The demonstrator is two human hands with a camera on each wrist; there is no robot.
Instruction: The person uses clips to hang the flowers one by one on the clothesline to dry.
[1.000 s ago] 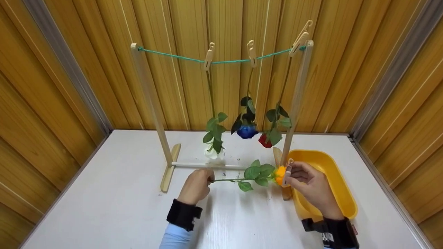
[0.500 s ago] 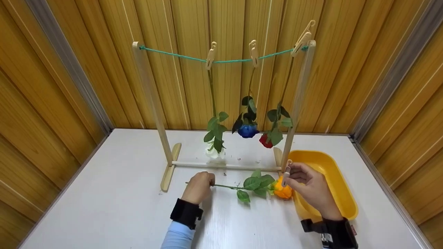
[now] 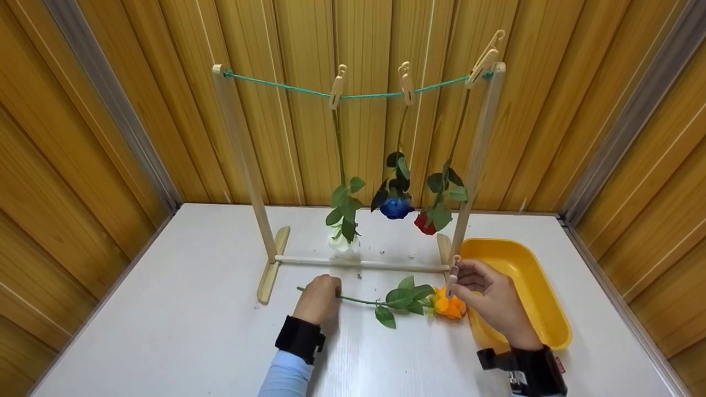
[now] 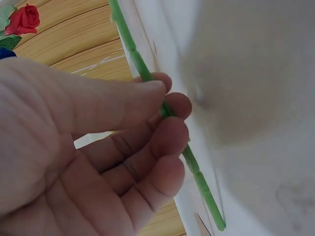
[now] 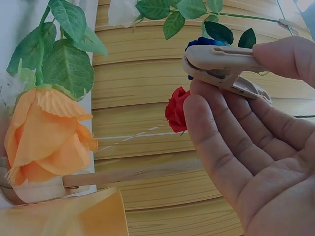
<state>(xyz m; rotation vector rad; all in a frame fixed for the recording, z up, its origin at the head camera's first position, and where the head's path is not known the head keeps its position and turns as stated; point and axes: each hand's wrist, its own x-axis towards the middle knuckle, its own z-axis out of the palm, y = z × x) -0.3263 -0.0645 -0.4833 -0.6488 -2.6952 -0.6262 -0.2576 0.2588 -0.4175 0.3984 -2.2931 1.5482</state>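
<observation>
My left hand (image 3: 319,299) pinches the green stem (image 4: 140,64) of an orange-yellow rose (image 3: 448,304) between thumb and fingertips. The rose lies sideways low over the white table, its bloom pointing right and its leaves (image 3: 405,298) mid-stem. A short end of stem sticks out left of that hand. My right hand (image 3: 493,298) holds a beige clothespin (image 5: 226,66) between thumb and fingers, close by the bloom. In the right wrist view the clothespin is apart from the orange bloom (image 5: 51,137), and its gripping end looks closed.
A wooden rack (image 3: 242,165) carries a green cord (image 3: 276,84). Clothespins (image 3: 338,88) on it hang a white rose (image 3: 343,241), a blue rose (image 3: 396,207) and a red rose (image 3: 425,223) upside down. A yellow basin (image 3: 543,292) stands under and beside the right hand.
The rose has come down and nearer to me, its bloom dropping below the clothespin. The right hand with the clothespin has shifted slightly left. The left hand keeps its pinch on the stem.
</observation>
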